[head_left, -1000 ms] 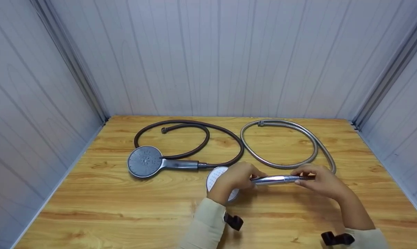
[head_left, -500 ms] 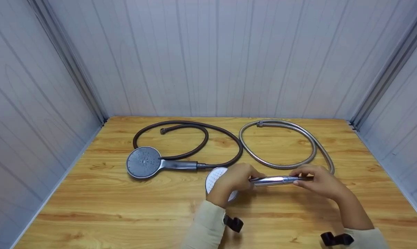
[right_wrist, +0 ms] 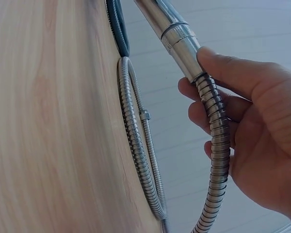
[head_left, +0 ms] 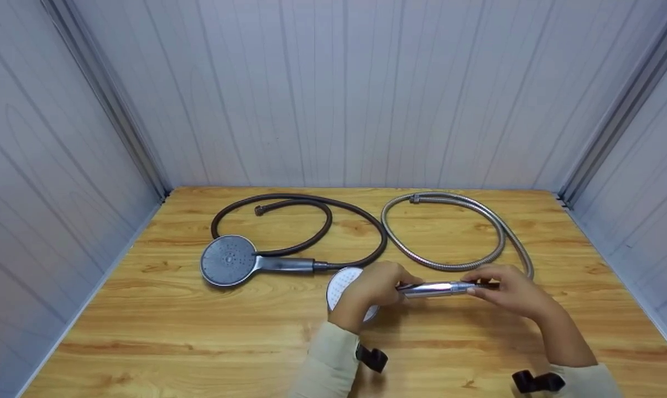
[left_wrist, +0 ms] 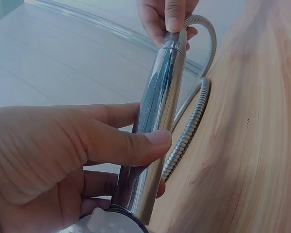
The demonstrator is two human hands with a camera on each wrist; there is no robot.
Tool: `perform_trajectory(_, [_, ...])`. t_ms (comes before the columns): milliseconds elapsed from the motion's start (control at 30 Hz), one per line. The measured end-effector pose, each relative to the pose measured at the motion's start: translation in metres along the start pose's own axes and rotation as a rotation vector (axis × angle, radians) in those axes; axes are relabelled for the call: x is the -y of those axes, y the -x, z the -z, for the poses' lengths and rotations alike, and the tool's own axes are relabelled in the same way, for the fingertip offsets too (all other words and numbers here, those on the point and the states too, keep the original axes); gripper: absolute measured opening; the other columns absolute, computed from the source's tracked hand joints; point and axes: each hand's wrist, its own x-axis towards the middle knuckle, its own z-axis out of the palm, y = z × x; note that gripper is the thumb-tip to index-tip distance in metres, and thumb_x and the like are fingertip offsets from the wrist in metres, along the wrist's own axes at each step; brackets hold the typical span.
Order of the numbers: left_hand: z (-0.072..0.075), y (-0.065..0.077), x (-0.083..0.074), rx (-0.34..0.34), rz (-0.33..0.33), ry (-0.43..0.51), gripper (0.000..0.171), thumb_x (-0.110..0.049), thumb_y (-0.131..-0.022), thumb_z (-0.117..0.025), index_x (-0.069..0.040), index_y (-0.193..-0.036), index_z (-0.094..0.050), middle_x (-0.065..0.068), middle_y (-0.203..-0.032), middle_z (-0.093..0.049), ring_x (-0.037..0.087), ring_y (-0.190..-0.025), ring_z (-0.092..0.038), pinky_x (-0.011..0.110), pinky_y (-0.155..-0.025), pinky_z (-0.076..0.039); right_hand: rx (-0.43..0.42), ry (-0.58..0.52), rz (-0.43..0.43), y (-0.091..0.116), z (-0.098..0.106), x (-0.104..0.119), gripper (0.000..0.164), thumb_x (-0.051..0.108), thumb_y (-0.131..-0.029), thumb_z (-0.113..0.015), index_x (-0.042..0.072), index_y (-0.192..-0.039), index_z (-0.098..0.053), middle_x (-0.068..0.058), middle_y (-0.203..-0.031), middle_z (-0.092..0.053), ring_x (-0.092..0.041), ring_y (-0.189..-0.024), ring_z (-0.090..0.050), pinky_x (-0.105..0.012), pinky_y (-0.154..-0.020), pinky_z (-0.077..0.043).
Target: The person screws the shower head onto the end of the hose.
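Observation:
My left hand point(head_left: 375, 287) grips the chrome handle of a shower head point(left_wrist: 157, 97), thumb across the top and fingers beneath. The white spray face point(head_left: 342, 284) is partly hidden behind this hand. At the handle's other end, my right hand point(head_left: 510, 290) pinches the metal connector nut point(right_wrist: 186, 56) between thumb and fingers. From that nut a silver ribbed shower hose point(right_wrist: 218, 145) bends down past the right palm. In the right wrist view the nut sits flush against the handle end. Handle and hose end are held above the wooden table point(head_left: 201, 348).
The rest of the silver hose point(head_left: 422, 257) lies looped at the back right. A second, dark grey shower head point(head_left: 229, 261) lies at the left, joined to a coiled dark hose point(head_left: 380, 226). Pale panel walls point(head_left: 333, 94) enclose the table on three sides.
The hands keep their hold on the handle and the nut. My right thumb and fingertips shift slightly at the nut; the whole head view drifts a little.

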Motion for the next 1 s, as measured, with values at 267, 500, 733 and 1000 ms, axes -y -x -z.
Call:
perform_trajectory(267, [-0.0006, -0.0002, 0.0030, -0.011, -0.022, -0.022, 0.050, -0.001, -0.080, -0.075, -0.028, -0.122, -0.069, -0.011, -0.103, -0.071, 0.006, -0.071, -0.049, 0.019, -0.063, -0.040, -0.019, 0.029, 0.024, 0.0002, -0.0010, 0.0027, 0.023, 0.019, -0.090, -0.071, 0.010, -0.111, -0.071, -0.002, -0.103, -0.067, -0.013, -0.085, -0.058, -0.028, -0.074, -0.054])
perform_trajectory(500, [0.0000, -0.0003, 0.0041, -0.010, -0.023, -0.017, 0.049, -0.002, -0.081, -0.075, -0.028, -0.122, -0.069, -0.011, -0.105, -0.071, 0.006, -0.072, -0.049, 0.020, -0.064, -0.040, -0.034, 0.043, 0.044, -0.0012, -0.0016, 0.0018, 0.022, 0.013, -0.085, -0.076, 0.012, -0.105, -0.067, -0.001, -0.102, -0.064, -0.016, -0.085, -0.056, -0.032, -0.075, -0.054])
perform_trajectory(733, [0.0005, 0.0000, 0.0028, -0.007, -0.016, -0.027, 0.048, -0.004, -0.080, -0.077, -0.028, -0.122, -0.070, -0.012, -0.103, -0.071, 0.006, -0.073, -0.050, 0.019, -0.066, -0.042, -0.041, 0.034, 0.076, -0.0024, -0.0014, -0.0019, 0.019, 0.010, -0.085, -0.075, 0.016, -0.102, -0.068, 0.001, -0.100, -0.065, -0.015, -0.083, -0.056, -0.028, -0.070, -0.054])
perform_trajectory(1000, [0.0007, 0.0008, 0.0024, -0.010, -0.018, -0.005, 0.048, -0.005, -0.080, -0.078, -0.027, -0.121, -0.070, -0.012, -0.104, -0.071, 0.005, -0.074, -0.051, 0.019, -0.066, -0.043, -0.053, 0.044, 0.113, -0.0018, -0.0022, -0.0025, 0.019, 0.010, -0.085, -0.075, 0.015, -0.102, -0.070, 0.002, -0.099, -0.066, -0.013, -0.082, -0.056, -0.027, -0.067, -0.053])
